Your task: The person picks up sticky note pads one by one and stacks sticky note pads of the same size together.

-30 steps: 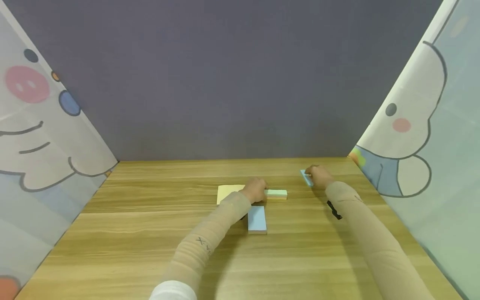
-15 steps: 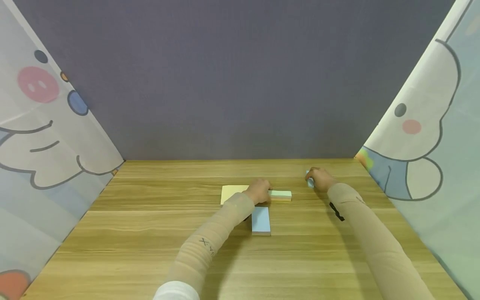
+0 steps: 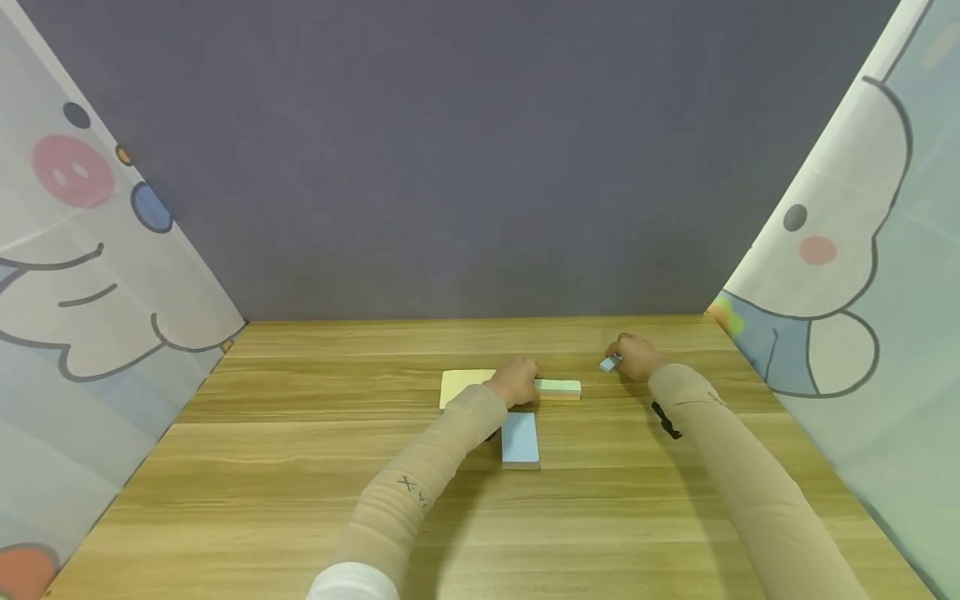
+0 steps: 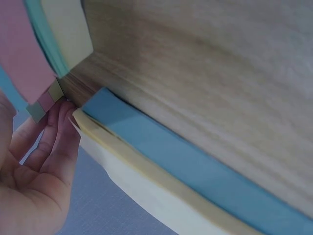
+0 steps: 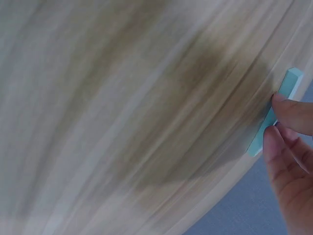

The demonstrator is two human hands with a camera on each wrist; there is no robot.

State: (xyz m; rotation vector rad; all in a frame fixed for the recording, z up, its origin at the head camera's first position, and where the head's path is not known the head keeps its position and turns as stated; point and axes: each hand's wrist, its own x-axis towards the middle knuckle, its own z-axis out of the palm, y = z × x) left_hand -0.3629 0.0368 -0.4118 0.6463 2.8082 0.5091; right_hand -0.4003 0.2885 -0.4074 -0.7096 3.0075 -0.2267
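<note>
My left hand (image 3: pixel 516 381) grips the left end of a narrow, mint-topped sticky note stack (image 3: pixel 558 389); its striped end (image 4: pixel 46 103) shows beside the fingers in the left wrist view. Left of this hand lies a yellow-topped stack of sticky notes (image 3: pixel 463 387), with a blue layer (image 4: pixel 161 142) at its bottom. Nearer the person is a blue-topped stack (image 3: pixel 520 439), whose pink layer (image 4: pixel 24 49) shows in the left wrist view. Farther right, my right hand (image 3: pixel 637 357) pinches a slim light-blue sticky note pad (image 5: pixel 291 83) between thumb and fingers, close to the table.
Everything is on a wood-grain table (image 3: pixel 300 467). A dark grey panel (image 3: pixel 480 167) rises along the far edge. Cartoon-printed sheets (image 3: pixel 75 267) stand at the left and right sides. A black strap (image 3: pixel 666 420) hangs by the right wrist.
The blue pad in my right hand has turned, so its end now points toward the near left. My left hand has stayed at the mint-topped stack. The head view has shifted slightly.
</note>
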